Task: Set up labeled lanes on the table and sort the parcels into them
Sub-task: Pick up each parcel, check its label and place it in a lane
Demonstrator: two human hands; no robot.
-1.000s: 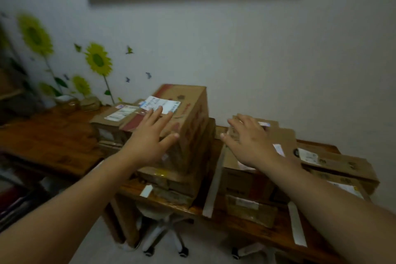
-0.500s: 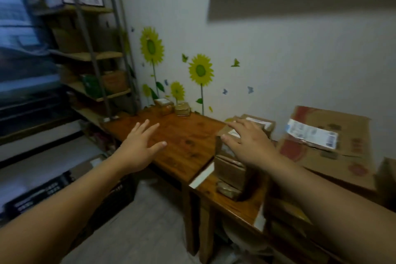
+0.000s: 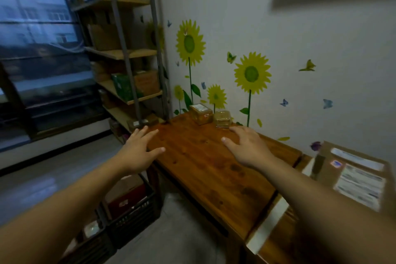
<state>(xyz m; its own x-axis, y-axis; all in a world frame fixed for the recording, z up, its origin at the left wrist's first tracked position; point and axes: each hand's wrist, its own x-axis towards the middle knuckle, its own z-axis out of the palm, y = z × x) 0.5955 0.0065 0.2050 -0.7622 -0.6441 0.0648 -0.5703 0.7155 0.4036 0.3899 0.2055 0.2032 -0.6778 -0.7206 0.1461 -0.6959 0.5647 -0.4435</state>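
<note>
Both hands are held out with fingers spread and nothing grasped. The left hand [image 3: 137, 152] is over the table's [image 3: 203, 169] left edge, the right hand [image 3: 246, 148] above the top. Bare wood is seen between them. A small parcel [image 3: 201, 113] and a packet [image 3: 222, 119] are set at the far edge by the wall. A large parcel [image 3: 353, 178] lies past the right edge, beyond a white strip [image 3: 267, 227].

Shipping label [image 3: 362, 184] on parcel [image 3: 334, 163]: print blurred, unreadable.
</note>
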